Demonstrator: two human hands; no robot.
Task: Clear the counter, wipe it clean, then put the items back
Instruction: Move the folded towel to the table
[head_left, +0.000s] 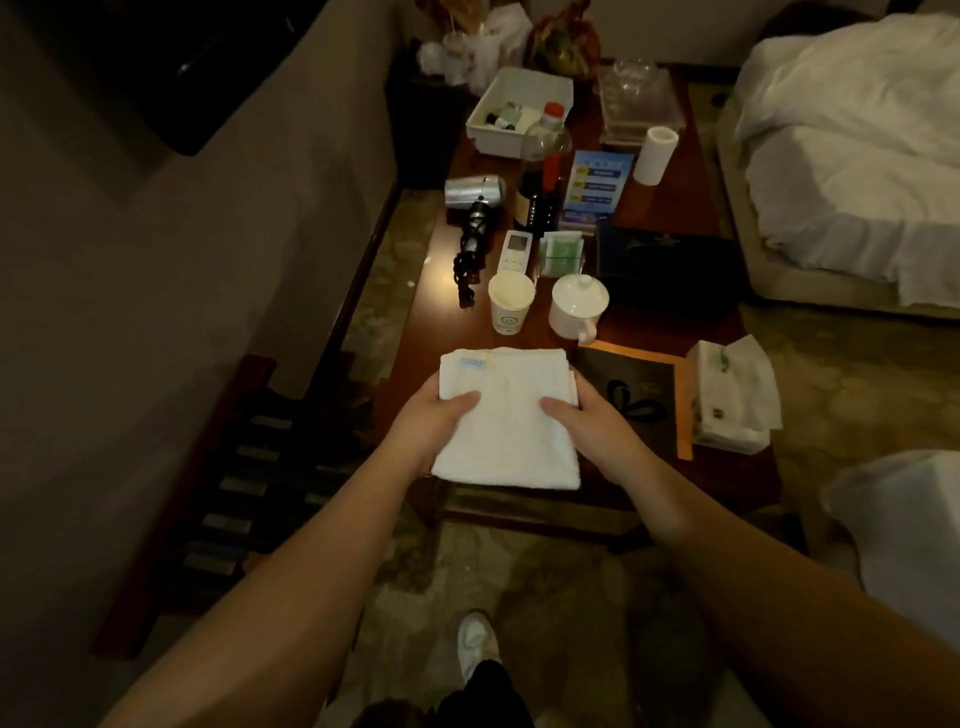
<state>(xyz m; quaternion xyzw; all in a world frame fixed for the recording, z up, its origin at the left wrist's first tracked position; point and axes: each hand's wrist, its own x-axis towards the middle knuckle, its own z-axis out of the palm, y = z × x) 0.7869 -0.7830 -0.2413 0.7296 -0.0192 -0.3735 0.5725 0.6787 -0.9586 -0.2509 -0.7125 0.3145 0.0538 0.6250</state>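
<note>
Near the paper cup (511, 306), a folded towel (506, 415) is gripped by left hand (434, 426) and right hand (587, 421); desk (670, 332) hasn't been cleared yet, so basically everything's left.

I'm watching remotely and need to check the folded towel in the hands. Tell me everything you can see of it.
The folded towel is white, soft terry-looking cloth, folded into a thick rectangle with stacked layers showing at its right edge. A small pale blue label sits near its far left corner. It lies roughly flat at the near end of the wooden counter, its near edge at or past the counter's front. The left hand and right hand grip its sides, thumbs on top. A dark folder lies beside it.
</note>
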